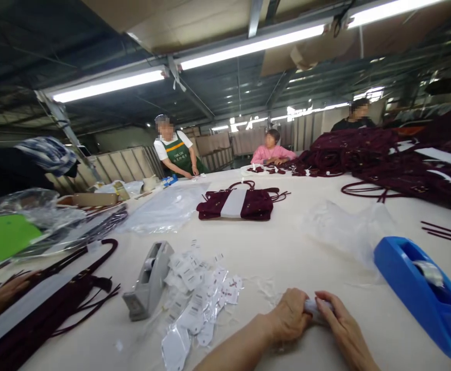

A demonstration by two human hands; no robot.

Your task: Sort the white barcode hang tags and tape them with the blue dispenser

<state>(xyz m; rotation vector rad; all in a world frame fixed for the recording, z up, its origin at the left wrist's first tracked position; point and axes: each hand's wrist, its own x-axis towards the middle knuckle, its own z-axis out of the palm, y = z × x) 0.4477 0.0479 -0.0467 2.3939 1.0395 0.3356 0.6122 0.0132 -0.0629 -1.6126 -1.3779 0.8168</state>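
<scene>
At the lower right of the table, my left hand (290,315) is closed around one end of a small pale rolled piece (318,307). My right hand (341,320) grips its other end, thumb and fingers bent over it. Whether it is plastic or paper I cannot make out. Left of my forearm lies a loose pile of white tags (194,293) with printed barcodes. A grey tape dispenser (150,281) stands beside that pile. To the right of my hands is a blue tape dispenser (422,293).
A maroon handbag (258,204) with a white band lies mid-table. Clear plastic (163,208) spreads to its left, crumpled film (345,226) to its right. Another person's hand (11,294) rests by a maroon bag (51,319). Maroon bags (357,149) are heaped at right; several people stand beyond.
</scene>
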